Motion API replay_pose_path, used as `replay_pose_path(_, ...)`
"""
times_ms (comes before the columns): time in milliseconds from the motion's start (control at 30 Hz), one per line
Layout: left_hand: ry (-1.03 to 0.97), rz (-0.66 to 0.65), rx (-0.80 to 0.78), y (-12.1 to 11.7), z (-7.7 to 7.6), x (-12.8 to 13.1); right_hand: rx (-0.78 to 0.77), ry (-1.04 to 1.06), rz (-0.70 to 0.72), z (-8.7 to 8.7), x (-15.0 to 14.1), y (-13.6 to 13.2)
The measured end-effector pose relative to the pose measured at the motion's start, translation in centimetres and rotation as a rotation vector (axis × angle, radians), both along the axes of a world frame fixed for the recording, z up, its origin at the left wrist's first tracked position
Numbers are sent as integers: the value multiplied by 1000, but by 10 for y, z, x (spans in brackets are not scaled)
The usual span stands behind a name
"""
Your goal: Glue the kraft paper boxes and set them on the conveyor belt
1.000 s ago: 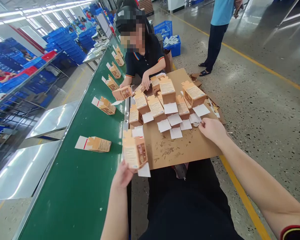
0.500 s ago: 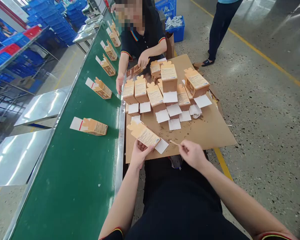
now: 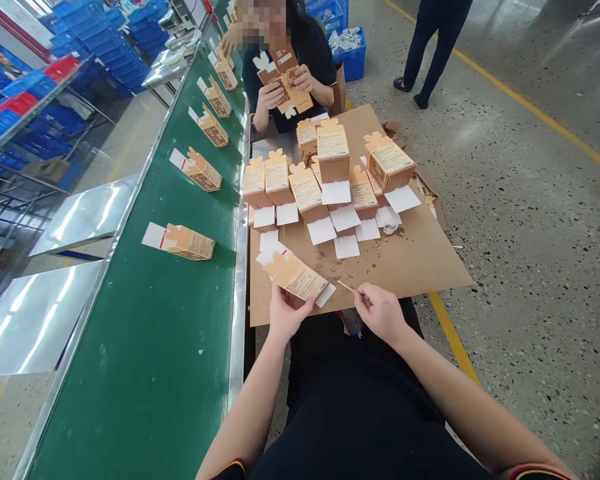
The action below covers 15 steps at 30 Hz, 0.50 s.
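Observation:
My left hand (image 3: 289,315) is closed around the lower side of a tan printed carton (image 3: 305,280). The carton lies tilted above the cardboard sheet (image 3: 405,273), with a white flap at its lower right end and a white flap with a red strip at its upper left. Between the thumb and fingers of my right hand (image 3: 381,312) is a thin pale stick (image 3: 347,285), like a swab. Its tip points at the carton's lower right end, a short gap away from it. Several similar cartons (image 3: 307,190) stand grouped beyond, white flaps hanging toward me.
On my left runs a green conveyor belt (image 3: 145,347) with a metal edge, carrying a row of cartons (image 3: 193,241). Across the sheet, a co-worker (image 3: 320,87) holds a partly folded carton (image 3: 287,83). Blue crates (image 3: 347,53) stand behind; another person's legs (image 3: 430,47) show at upper right.
The carton in my left hand has turned slightly, showing its red-striped flap. My right hand and the stick moved slightly left. The co-worker has raised a carton in both hands. The background person has moved.

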<state>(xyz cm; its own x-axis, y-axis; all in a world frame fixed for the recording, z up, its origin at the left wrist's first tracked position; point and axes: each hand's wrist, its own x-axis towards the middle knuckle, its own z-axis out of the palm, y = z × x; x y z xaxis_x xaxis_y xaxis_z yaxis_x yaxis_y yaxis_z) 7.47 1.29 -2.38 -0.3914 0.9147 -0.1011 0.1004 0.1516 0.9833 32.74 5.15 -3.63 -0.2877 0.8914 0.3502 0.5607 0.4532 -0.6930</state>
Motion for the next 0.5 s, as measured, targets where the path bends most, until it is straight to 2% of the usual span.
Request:
replay_pose_path(267, 355, 6, -60, -17, 5, 18, -82, 94, -111, 10, 17, -5)
replay_pose_path(333, 366, 18, -86, -19, 5, 18, -111, 92, -123, 14, 20, -8)
replay_pose_path(500, 237, 38, -85, -13, 4, 20, -176, 89, -127, 21, 20, -11)
